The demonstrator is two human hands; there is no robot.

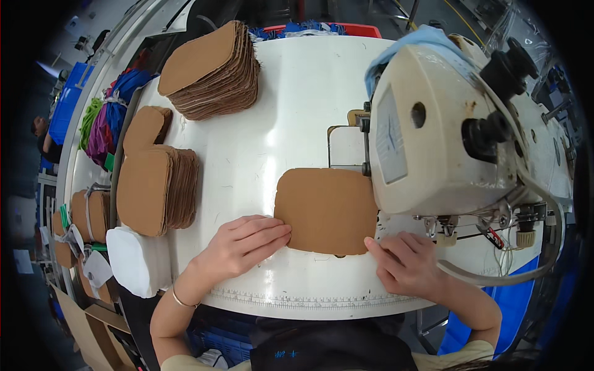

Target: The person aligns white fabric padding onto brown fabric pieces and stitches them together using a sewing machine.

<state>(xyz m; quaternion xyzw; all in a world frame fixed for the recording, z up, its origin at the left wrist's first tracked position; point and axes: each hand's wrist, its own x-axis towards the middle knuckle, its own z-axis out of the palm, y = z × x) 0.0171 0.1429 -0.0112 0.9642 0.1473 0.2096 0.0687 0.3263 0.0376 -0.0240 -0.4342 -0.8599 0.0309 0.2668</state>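
A brown rounded-rectangle fabric panel lies flat on the white sewing table, its right edge against the sewing machine head. My left hand grips the panel's lower left edge, fingers pressed together. At its lower right corner, my right hand holds the edge with the index finger and thumb, the other fingers curled. The machine's needle and presser foot are hidden behind its head. A metal plate shows just beyond the panel.
Stacked brown panels stand at the far left, with another brown stack nearer. White pieces sit by the left edge. A ruler strip runs along the front edge. A grey hose loops at the right.
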